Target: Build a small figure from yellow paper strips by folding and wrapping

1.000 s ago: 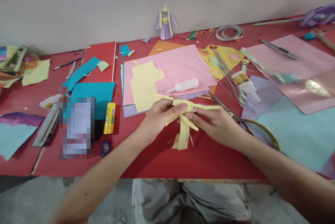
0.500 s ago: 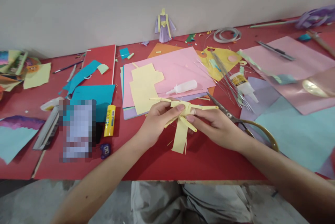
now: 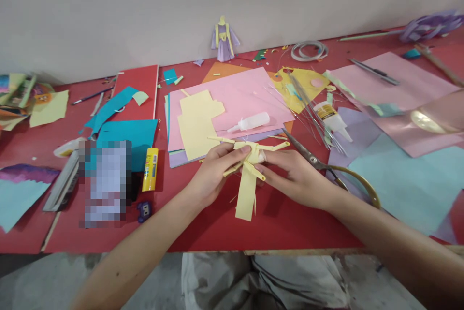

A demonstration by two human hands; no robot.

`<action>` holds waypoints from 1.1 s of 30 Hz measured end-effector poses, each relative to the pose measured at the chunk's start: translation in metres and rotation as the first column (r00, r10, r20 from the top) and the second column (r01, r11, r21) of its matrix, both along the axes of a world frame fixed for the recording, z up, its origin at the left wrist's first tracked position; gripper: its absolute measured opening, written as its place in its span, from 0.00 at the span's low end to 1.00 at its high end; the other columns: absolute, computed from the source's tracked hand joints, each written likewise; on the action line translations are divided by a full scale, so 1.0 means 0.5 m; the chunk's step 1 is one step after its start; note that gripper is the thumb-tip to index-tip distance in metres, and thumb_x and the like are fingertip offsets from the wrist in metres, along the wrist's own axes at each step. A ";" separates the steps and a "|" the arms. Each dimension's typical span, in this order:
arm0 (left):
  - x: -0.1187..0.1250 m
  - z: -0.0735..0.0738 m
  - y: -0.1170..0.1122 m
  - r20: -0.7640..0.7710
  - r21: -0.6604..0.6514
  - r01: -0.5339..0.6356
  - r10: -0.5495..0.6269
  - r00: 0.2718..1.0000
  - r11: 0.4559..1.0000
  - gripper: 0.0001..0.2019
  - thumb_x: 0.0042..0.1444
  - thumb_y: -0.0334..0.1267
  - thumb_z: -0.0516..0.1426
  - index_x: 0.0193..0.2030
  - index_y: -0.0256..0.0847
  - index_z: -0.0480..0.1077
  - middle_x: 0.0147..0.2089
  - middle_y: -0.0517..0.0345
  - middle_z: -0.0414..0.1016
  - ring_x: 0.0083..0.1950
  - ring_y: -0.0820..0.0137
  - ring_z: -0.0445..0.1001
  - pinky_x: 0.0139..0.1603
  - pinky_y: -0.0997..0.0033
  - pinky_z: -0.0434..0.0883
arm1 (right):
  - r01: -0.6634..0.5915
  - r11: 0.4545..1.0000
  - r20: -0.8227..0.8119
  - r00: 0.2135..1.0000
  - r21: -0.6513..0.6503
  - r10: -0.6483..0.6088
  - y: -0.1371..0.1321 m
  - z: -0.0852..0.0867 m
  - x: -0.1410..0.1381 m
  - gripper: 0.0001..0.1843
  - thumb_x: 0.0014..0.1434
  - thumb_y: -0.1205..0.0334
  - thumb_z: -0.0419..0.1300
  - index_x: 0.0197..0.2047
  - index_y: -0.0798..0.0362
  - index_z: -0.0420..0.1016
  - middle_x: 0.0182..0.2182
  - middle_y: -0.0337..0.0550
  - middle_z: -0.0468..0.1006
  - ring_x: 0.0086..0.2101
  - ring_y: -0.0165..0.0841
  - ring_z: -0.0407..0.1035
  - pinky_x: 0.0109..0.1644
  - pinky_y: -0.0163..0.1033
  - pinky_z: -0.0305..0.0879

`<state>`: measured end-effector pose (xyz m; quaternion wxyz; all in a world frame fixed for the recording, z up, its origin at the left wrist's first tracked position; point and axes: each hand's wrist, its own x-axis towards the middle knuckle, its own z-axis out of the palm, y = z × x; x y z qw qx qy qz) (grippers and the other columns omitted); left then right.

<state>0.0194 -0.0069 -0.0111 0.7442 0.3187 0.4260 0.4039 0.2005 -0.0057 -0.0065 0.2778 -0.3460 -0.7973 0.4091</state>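
A pale yellow paper figure (image 3: 246, 191) with thin rolled paper limbs is held up over the front of the red table. My left hand (image 3: 213, 172) pinches its upper part, thumb on top and the other fingers behind. On the other side, my right hand (image 3: 297, 174) grips the figure's edge between thumb and fingers; its fingertips are partly hidden by the paper. A broad flat strip hangs from the figure toward me. Just beyond the hands, a white squeeze bottle (image 3: 252, 121) lies on pink paper (image 3: 239, 92). Scissors (image 3: 313, 159) rest beside my right hand.
To the left are a yellow glue stick (image 3: 150, 169), blue paper (image 3: 126, 131) and a paper cutter knife (image 3: 63, 182). A glue bottle (image 3: 331, 119) and thin wires (image 3: 308, 102) lie right. A purple paper doll (image 3: 224, 41) leans on the wall.
The view has shifted slightly. The right hand's fingers have moved a little on the paper figure, and its rolled limbs have tilted. Both hands keep their hold.
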 end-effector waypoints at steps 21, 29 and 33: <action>0.000 -0.003 0.000 -0.031 0.030 -0.018 0.019 0.999 0.999 0.10 0.51 0.43 0.65 0.32 0.37 0.73 0.28 0.61 0.72 0.30 0.75 0.70 0.37 0.75 0.66 | 0.018 1.000 0.026 0.999 0.001 -0.018 -0.002 -0.005 -0.002 0.11 0.66 0.62 0.51 0.32 0.54 0.69 0.33 0.42 0.79 0.31 0.30 0.70 0.36 0.33 0.65; 0.000 -0.002 0.002 -0.035 0.037 -0.011 0.013 0.999 0.999 0.10 0.52 0.42 0.64 0.31 0.37 0.73 0.28 0.61 0.71 0.31 0.75 0.70 0.38 0.74 0.67 | 0.027 0.999 0.046 0.999 0.038 -0.029 -0.001 -0.008 -0.004 0.10 0.65 0.63 0.51 0.33 0.54 0.69 0.32 0.42 0.79 0.30 0.29 0.70 0.35 0.32 0.64; -0.001 -0.002 0.003 -0.051 0.074 -0.008 0.012 0.999 0.997 0.10 0.52 0.42 0.64 0.31 0.37 0.72 0.31 0.61 0.72 0.33 0.75 0.71 0.39 0.75 0.67 | 0.047 0.995 0.054 0.997 0.094 -0.052 -0.001 -0.013 -0.003 0.10 0.65 0.63 0.51 0.33 0.54 0.69 0.30 0.42 0.78 0.28 0.29 0.69 0.33 0.33 0.63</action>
